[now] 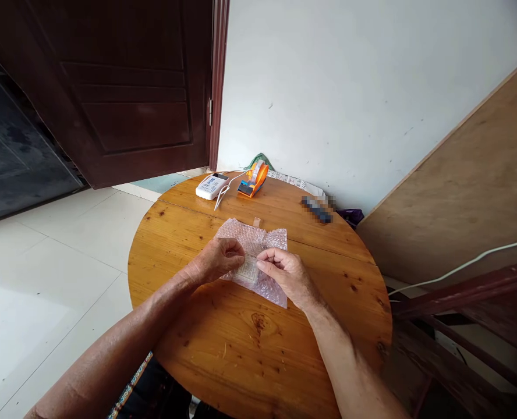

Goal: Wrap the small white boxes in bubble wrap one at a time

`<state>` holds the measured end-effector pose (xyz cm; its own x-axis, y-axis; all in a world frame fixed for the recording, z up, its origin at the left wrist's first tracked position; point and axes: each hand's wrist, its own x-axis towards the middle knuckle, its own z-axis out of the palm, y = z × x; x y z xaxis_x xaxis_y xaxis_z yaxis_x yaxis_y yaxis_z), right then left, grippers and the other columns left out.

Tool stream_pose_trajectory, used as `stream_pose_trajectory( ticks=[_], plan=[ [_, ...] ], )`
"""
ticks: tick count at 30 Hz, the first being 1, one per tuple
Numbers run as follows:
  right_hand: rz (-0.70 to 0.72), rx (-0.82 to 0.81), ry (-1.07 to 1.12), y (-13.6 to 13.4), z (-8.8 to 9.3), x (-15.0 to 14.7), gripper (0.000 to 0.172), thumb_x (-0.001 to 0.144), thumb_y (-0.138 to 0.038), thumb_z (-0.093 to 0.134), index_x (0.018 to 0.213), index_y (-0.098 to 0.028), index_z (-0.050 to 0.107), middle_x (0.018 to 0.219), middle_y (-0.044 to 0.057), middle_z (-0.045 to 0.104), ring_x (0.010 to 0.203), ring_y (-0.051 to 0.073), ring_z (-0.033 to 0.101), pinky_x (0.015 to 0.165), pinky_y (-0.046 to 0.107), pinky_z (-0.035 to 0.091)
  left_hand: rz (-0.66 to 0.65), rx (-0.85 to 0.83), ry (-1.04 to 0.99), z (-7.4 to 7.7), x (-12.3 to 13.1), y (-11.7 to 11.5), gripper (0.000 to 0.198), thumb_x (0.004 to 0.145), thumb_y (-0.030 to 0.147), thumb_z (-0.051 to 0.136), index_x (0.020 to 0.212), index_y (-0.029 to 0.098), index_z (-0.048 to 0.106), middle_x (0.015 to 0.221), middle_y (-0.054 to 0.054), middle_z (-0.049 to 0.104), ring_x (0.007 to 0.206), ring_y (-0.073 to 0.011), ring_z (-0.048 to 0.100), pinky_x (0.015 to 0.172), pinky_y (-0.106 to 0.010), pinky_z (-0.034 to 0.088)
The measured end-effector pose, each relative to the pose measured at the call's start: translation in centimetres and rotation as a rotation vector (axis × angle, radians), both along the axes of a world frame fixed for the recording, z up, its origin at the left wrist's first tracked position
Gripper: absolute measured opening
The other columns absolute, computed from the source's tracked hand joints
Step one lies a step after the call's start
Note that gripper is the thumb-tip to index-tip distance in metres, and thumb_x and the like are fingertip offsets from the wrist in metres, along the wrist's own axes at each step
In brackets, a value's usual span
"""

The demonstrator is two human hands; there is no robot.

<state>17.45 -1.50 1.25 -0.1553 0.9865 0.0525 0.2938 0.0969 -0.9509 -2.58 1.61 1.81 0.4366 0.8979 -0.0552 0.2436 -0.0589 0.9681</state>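
A sheet of pinkish bubble wrap (271, 294) lies spread on the round wooden table in front of me. On its middle rests a small pale square piece (247, 270) with a raised pattern, partly covered by my fingers. My left hand (223, 256) comes in from the left, thumb and forefinger pinched together at the square's upper left. From the right, my right hand (287, 272) pinches at its upper right corner. Whatever thin thing the fingertips hold is too small to make out. A short transparent strip of tape (257, 222) sticks out at the wrap's far edge.
An orange tape dispenser (253, 180) and a white box-shaped device (211, 186) with a white cable stand at the back of the table (258, 361). A dark, blurred-out object (317, 209) lies at the back right. Behind are a white wall and a dark red door (145, 128).
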Motion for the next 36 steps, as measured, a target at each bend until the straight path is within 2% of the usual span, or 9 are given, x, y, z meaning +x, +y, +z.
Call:
stream_pose_trajectory(
  ticks=[4, 8, 11, 15, 19, 24, 30, 33, 36],
  plan=[
    [-0.07, 0.153, -0.132, 0.2, -0.4, 0.1, 0.017, 0.078, -0.037, 0.067, 0.078, -0.019, 0.066, 0.064, -0.001, 0.062, 0.056, 0.013, 0.054, 0.055, 0.025, 0.044, 0.018, 0.028, 0.014, 0.0, 0.1, 0.1, 0.008, 0.069, 0.021, 0.057, 0.07, 0.014, 0.059, 0.057, 0.006, 0.046, 0.054, -0.0072, 0.039, 0.049, -0.018, 0.029],
    [-0.151, 0.579, -0.395, -0.9, 0.7, -0.4, 0.013, 0.087, -0.03, 0.06, 0.088, -0.021, 0.069, 0.084, 0.005, 0.067, 0.08, 0.019, 0.062, 0.074, 0.033, 0.047, 0.027, 0.053, 0.029, -0.1, 0.3, 0.1, 0.009, 0.07, 0.021, 0.057, 0.071, 0.014, 0.061, 0.057, 0.006, 0.047, 0.054, -0.0075, 0.04, 0.05, -0.019, 0.03],
    [-0.027, 0.8, -0.665, -2.0, 1.9, -1.2, 0.017, 0.092, -0.026, 0.054, 0.092, -0.022, 0.07, 0.093, 0.006, 0.069, 0.09, 0.022, 0.06, 0.082, 0.037, 0.041, 0.028, 0.082, 0.068, 0.1, 0.4, 0.0, 0.01, 0.07, 0.02, 0.057, 0.072, 0.013, 0.063, 0.06, 0.005, 0.05, 0.057, -0.0084, 0.043, 0.052, -0.019, 0.033],
    [0.159, 0.777, -0.885, -2.7, 2.6, -1.8, 0.017, 0.093, -0.03, 0.054, 0.096, -0.021, 0.068, 0.099, 0.006, 0.07, 0.09, 0.022, 0.058, 0.086, 0.04, 0.036, 0.048, 0.144, 0.148, 1.1, -0.6, -0.1, 0.013, 0.073, 0.023, 0.057, 0.076, 0.014, 0.066, 0.066, 0.002, 0.058, 0.063, -0.0108, 0.05, 0.058, -0.021, 0.038],
    [0.178, 0.754, -0.946, -2.7, 2.5, -2.0, 0.019, 0.092, -0.029, 0.056, 0.106, -0.022, 0.066, 0.103, 0.007, 0.068, 0.093, 0.023, 0.057, 0.09, 0.042, 0.034, 0.12, 0.191, 0.253, 1.8, -3.0, -0.4, 0.018, 0.074, 0.026, 0.06, 0.087, 0.015, 0.068, 0.073, 0.0, 0.064, 0.07, -0.0137, 0.057, 0.065, -0.022, 0.043],
    [0.192, 0.738, -1.047, -2.9, 3.0, -2.8, 0.031, 0.088, -0.03, 0.064, 0.118, -0.025, 0.063, 0.103, 0.007, 0.064, 0.093, 0.025, 0.055, 0.092, 0.044, 0.034, 0.264, 0.188, 0.441, 0.9, -4.9, -1.3, 0.022, 0.074, 0.022, 0.057, 0.092, 0.015, 0.068, 0.069, 0.0, 0.062, 0.063, -0.0136, 0.055, 0.057, -0.022, 0.038],
    [0.238, 0.721, -1.131, -2.6, 4.0, -3.4, 0.019, 0.087, -0.03, 0.068, 0.105, -0.026, 0.068, 0.097, 0.007, 0.062, 0.092, 0.024, 0.055, 0.093, 0.045, 0.034, 0.404, 0.079, 0.586, 0.7, -5.6, -2.1, 0.056, 0.077, 0.04, 0.062, 0.124, 0.009, 0.059, 0.085, -0.007, 0.07, 0.072, -0.0194, 0.063, 0.061, -0.026, 0.041],
    [0.258, 0.74, -1.141, -2.2, 4.3, -3.5, 0.015, 0.086, -0.029, 0.068, 0.101, -0.026, 0.069, 0.095, 0.007, 0.063, 0.092, 0.024, 0.055, 0.089, 0.043, 0.035, 0.388, 0.033, 0.575, 0.7, -5.5, -1.8, 0.056, 0.072, 0.04, 0.067, 0.118, 0.008, 0.063, 0.072, -0.004, 0.068, 0.065, -0.0192, 0.061, 0.057, -0.025, 0.039],
    [0.268, 0.743, -1.144, -2.0, 4.5, -3.6, 0.011, 0.086, -0.028, 0.068, 0.097, -0.025, 0.07, 0.095, 0.007, 0.063, 0.091, 0.024, 0.055, 0.086, 0.042, 0.035, 0.362, -0.093, 0.393, 0.3, -4.9, -1.3, 0.034, 0.067, 0.031, 0.069, 0.094, 0.011, 0.068, 0.055, 0.003, 0.056, 0.052, -0.0142, 0.053, 0.052, -0.023, 0.035]
  ],
)
